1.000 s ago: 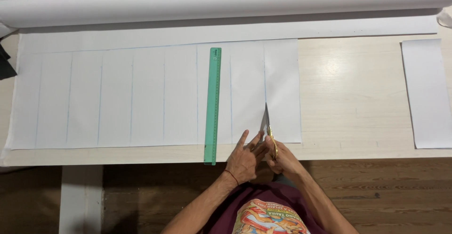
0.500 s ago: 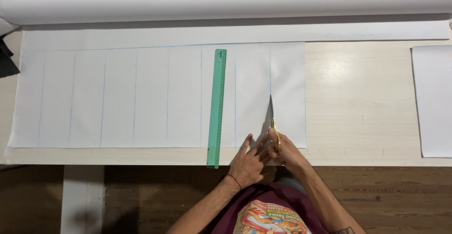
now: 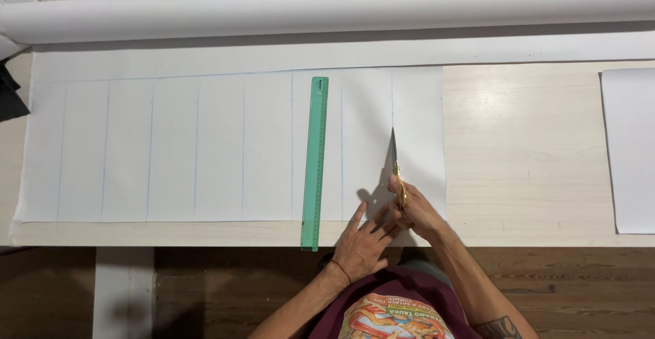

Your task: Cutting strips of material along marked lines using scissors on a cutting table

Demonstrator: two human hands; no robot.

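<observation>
Scissors in right hand — cutting white sheet beside green ruler.

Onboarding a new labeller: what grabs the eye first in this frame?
The right hand at the table's near edge drives gold-handled scissors up a blue line in the wide white sheet, while the left hand lies flat beside the cut. A long green ruler lies across the sheet just left of the hands, and a big white roll spans the far edge.
</observation>
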